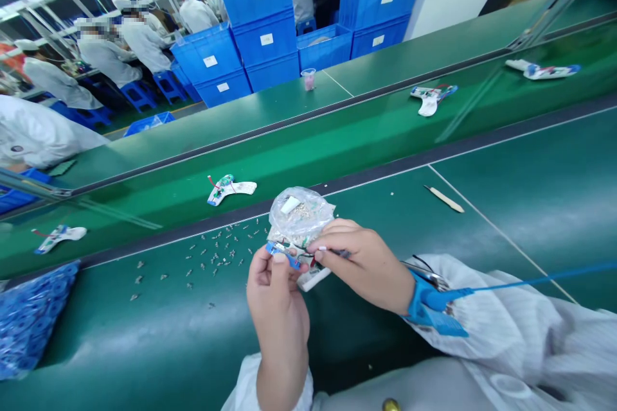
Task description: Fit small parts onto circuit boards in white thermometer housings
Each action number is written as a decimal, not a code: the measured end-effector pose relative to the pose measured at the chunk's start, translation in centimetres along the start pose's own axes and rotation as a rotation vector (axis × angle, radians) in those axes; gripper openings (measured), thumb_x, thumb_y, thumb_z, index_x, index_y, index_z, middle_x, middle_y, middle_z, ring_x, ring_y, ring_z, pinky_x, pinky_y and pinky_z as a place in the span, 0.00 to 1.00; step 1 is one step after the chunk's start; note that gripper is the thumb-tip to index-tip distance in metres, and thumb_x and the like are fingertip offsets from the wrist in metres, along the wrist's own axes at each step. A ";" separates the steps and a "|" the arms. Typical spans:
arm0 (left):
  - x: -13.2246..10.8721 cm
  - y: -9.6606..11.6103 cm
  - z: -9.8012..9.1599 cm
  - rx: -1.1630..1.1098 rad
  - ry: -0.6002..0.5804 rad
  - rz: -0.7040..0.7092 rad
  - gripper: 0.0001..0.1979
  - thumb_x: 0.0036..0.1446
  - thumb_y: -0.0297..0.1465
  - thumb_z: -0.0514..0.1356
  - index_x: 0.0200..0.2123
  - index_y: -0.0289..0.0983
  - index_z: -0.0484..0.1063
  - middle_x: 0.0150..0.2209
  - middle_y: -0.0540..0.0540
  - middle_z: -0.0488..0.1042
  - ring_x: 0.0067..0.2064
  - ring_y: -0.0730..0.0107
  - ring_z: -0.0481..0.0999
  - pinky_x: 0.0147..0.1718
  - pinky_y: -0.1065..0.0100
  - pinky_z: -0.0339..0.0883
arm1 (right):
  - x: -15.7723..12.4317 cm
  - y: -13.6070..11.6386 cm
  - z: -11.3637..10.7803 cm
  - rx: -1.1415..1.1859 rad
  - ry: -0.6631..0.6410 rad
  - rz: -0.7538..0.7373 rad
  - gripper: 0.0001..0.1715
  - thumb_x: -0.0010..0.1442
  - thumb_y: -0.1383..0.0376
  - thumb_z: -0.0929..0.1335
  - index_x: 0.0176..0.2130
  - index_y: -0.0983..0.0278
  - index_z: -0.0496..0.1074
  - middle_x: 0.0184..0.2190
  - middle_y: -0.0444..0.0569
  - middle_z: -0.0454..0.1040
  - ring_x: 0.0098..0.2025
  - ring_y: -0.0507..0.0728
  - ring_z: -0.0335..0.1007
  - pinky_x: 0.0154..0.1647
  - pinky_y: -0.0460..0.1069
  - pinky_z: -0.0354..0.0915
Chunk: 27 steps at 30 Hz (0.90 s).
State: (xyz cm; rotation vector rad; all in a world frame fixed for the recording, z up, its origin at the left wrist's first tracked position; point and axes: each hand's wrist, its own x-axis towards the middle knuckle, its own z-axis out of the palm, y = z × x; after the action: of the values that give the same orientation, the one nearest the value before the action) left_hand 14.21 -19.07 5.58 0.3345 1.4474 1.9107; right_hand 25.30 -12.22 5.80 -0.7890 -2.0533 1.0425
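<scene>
My left hand (279,289) is closed on a white gun-shaped plastic housing (314,277), with its thumb against a blue part (285,253) at the upper end. Red and dark wires show at the open side of the housing. Close by on the right, my right hand (369,263) has its thumb and index finger pinched together over those wires. A tiny white bit shows at these fingertips; what they hold is too small to name. Just behind both hands lies a clear plastic bag (301,212) of small parts.
Small metal parts (224,257) are scattered left of my hands. A blue bubble-wrapped pack (36,318) lies far left, a pale-handled pointed tool (444,199) to the right. Similar housings (234,189) lie on the green belt (313,148). Beyond stand blue crates (263,32) and seated people.
</scene>
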 end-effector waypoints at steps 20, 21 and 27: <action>-1.8 -0.8 -0.9 0.259 -0.274 0.350 0.15 0.61 0.35 0.60 0.51 0.46 0.73 0.51 0.49 0.76 0.51 0.66 0.75 0.47 0.72 0.67 | 1.5 -3.7 -3.9 -0.139 -0.114 -0.182 0.19 0.62 0.69 0.60 0.19 0.64 0.60 0.17 0.41 0.60 0.27 0.51 0.54 0.38 0.51 0.52; -1.8 -0.9 -1.1 0.242 -0.283 0.370 0.16 0.60 0.36 0.60 0.52 0.46 0.73 0.51 0.49 0.76 0.51 0.65 0.74 0.47 0.72 0.67 | 1.6 -3.7 -4.2 -0.136 -0.156 -0.201 0.19 0.61 0.70 0.61 0.19 0.65 0.59 0.17 0.41 0.59 0.26 0.50 0.53 0.37 0.51 0.51; -2.2 -0.5 -1.6 0.311 -0.339 0.435 0.18 0.59 0.37 0.61 0.51 0.41 0.74 0.49 0.43 0.77 0.48 0.59 0.76 0.43 0.66 0.71 | 2.4 -4.1 -5.3 -0.017 -0.398 -0.268 0.17 0.56 0.74 0.59 0.17 0.65 0.55 0.15 0.40 0.58 0.24 0.48 0.49 0.35 0.49 0.50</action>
State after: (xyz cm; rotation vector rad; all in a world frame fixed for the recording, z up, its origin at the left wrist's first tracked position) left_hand 15.01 -21.65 5.05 1.1419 1.5192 1.8249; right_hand 27.32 -10.15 12.34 -0.3134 -2.4213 1.0933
